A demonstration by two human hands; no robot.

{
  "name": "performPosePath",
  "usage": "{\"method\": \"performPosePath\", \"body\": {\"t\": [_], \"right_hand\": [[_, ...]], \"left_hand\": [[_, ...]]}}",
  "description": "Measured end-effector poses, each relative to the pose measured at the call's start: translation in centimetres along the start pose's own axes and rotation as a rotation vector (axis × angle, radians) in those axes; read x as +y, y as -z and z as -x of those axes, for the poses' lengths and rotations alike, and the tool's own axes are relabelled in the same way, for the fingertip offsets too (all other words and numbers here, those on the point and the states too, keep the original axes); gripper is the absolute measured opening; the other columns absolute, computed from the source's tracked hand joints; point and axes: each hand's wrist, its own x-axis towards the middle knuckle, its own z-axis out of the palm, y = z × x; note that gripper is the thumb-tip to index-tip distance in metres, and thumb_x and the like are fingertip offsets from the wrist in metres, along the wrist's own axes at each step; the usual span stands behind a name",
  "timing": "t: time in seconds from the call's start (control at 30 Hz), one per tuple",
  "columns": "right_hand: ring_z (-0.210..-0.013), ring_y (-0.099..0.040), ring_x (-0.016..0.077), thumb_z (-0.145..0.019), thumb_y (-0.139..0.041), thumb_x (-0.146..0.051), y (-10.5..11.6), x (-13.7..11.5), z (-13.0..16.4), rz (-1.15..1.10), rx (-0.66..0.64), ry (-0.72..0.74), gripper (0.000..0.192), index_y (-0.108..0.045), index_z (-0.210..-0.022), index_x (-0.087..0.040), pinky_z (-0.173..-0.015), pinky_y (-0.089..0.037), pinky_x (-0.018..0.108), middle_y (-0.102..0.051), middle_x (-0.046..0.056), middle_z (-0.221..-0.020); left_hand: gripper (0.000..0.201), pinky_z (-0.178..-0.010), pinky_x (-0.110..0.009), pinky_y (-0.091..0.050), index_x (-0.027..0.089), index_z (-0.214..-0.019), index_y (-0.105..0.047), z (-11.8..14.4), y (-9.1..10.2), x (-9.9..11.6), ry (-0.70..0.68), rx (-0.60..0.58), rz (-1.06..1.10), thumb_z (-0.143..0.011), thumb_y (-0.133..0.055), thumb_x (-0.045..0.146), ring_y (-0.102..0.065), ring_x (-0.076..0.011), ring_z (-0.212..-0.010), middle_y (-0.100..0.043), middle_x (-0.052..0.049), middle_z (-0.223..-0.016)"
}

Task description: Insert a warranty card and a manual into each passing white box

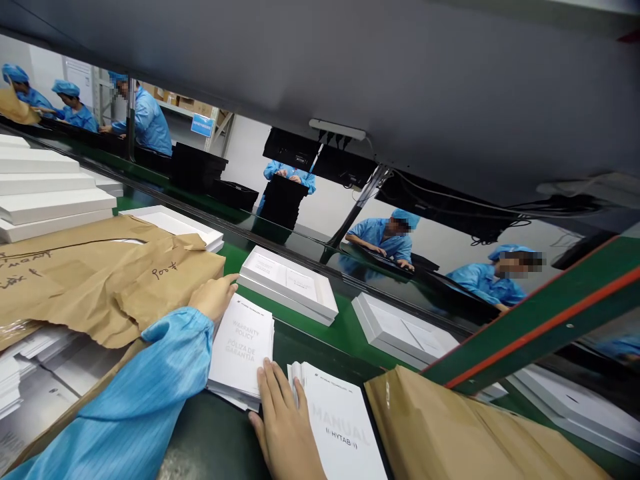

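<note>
The stack of warranty booklets [241, 352], low in the centre of the frame, is touched from two sides. The left hand [216, 298], at the end of a blue sleeve [135, 400], is laid against the stack's upper left corner with the fingers curled loosely; whether anything is pinched there cannot be told, since the fingertips are hidden behind the paper. The right hand [283, 420], at the bottom centre, is spread flat with nothing clasped, its fingers pressed on the stack's lower right edge and reaching across to the neighbouring pile of manuals [340, 427]. Held this way, the booklets appear to be squared and kept from sliding on the dark bench.

Outward from the hands, crumpled brown wrapping paper [100, 280] is spread at the left, and a second brown paper parcel [465, 433] is set at the lower right. Above the booklets, open white box trays [290, 283] are lined along the green conveyor belt [345, 327], within easy reach of the printed matter. A stack of closed white boxes [45, 193] is piled at the upper left. Other workers in blue coats [385, 240] are seen across the line.
</note>
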Motion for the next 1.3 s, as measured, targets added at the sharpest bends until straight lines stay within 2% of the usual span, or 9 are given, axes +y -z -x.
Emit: {"method": "performPosePath", "body": {"t": [0.1,0.23,0.33,0.43,0.5,0.63,0.83,1.03,1.3], "right_hand": [[-0.105,-0.039,0.0249,-0.08,-0.032,-0.037,0.0,0.0,0.1,-0.046,-0.053,-0.023,0.042,-0.038,-0.116,-0.016,-0.082,-0.03,0.042,-0.042,0.007,-0.119],[-0.106,-0.038,0.0257,-0.08,-0.032,-0.038,0.1,-0.1,0.1,-0.082,-0.095,-0.047,0.044,-0.036,-0.118,-0.017,-0.082,-0.03,0.043,-0.04,0.007,-0.121],[-0.107,-0.038,0.0255,-0.08,-0.032,-0.037,0.1,-0.2,0.1,-0.085,-0.113,-0.061,0.044,-0.035,-0.119,-0.016,-0.083,-0.03,0.043,-0.039,0.008,-0.121],[-0.107,-0.038,0.0255,-0.079,-0.034,-0.037,0.0,-0.3,0.2,-0.085,-0.126,-0.072,0.045,-0.035,-0.119,-0.016,-0.084,-0.03,0.043,-0.039,0.008,-0.122],[-0.107,-0.038,0.0254,-0.079,-0.035,-0.036,0.1,-0.3,0.2,-0.089,-0.131,-0.072,0.045,-0.034,-0.119,-0.016,-0.083,-0.031,0.043,-0.038,0.008,-0.122],[-0.107,-0.039,0.0245,-0.079,-0.035,-0.034,0.1,-0.2,0.3,-0.095,-0.137,-0.065,0.044,-0.034,-0.119,-0.015,-0.083,-0.033,0.041,-0.038,0.008,-0.122],[-0.107,-0.039,0.0229,-0.079,-0.035,-0.032,0.2,0.0,0.3,-0.091,-0.119,-0.053,0.045,-0.032,-0.121,-0.016,-0.081,-0.035,0.04,-0.037,0.007,-0.123],[-0.107,-0.039,0.0224,-0.079,-0.036,-0.031,0.3,0.2,0.3,-0.087,-0.104,-0.041,0.046,-0.029,-0.122,-0.017,-0.081,-0.036,0.038,-0.037,0.007,-0.123],[-0.108,-0.038,0.021,-0.079,-0.036,-0.03,0.3,0.2,0.3,-0.07,-0.122,-0.043,0.044,-0.032,-0.121,-0.017,-0.081,-0.036,0.036,-0.036,0.006,-0.123]], "left_hand": [[0.04,-0.074,-0.032,-0.036,0.027,-0.112,-0.042,0.4,0.3,0.6,-0.075,-0.023,-0.026,-0.074,-0.035,0.033,-0.054,-0.0211,-0.084,-0.062,-0.003,-0.085],[0.043,-0.071,-0.027,-0.038,0.018,-0.111,-0.042,0.4,-0.2,0.7,-0.177,-0.07,0.191,-0.069,-0.043,0.031,-0.056,-0.017,-0.076,-0.062,-0.004,-0.088],[0.036,-0.066,-0.025,-0.039,0.017,-0.1,-0.05,1.0,-0.3,1.5,-0.209,-0.179,0.169,-0.066,-0.047,0.029,-0.056,-0.0186,-0.079,-0.063,-0.005,-0.082],[0.022,-0.059,-0.024,-0.037,0.017,-0.082,-0.057,1.7,0.0,2.4,-0.259,-0.297,0.118,-0.068,-0.045,0.029,-0.056,-0.0182,-0.068,-0.063,-0.003,-0.066],[0.021,-0.056,-0.023,-0.036,0.016,-0.074,-0.058,1.9,0.1,2.8,-0.276,-0.35,0.172,-0.069,-0.043,0.031,-0.055,-0.0161,-0.062,-0.06,-0.001,-0.061],[0.029,-0.057,-0.02,-0.038,0.015,-0.08,-0.055,1.5,-0.2,2.3,-0.169,-0.55,0.5,-0.068,-0.044,0.039,-0.05,-0.0103,-0.06,-0.056,0.0,-0.069],[0.03,-0.054,-0.018,-0.037,0.015,-0.073,-0.053,0.3,-1.2,0.8,-0.017,-0.653,0.729,-0.059,-0.056,0.041,-0.043,-0.0042,-0.05,-0.046,0.005,-0.057],[0.029,-0.056,-0.017,-0.036,0.016,-0.069,-0.053,0.2,-1.5,0.3,0.05,-0.687,0.829,-0.057,-0.058,0.042,-0.046,-0.0044,-0.055,-0.05,0.005,-0.063],[0.032,-0.053,-0.015,-0.032,0.016,-0.065,-0.049,0.2,-1.8,0.4,0.069,-0.698,0.868,-0.056,-0.058,0.045,-0.045,-0.0033,-0.052,-0.048,0.006,-0.058]]}}
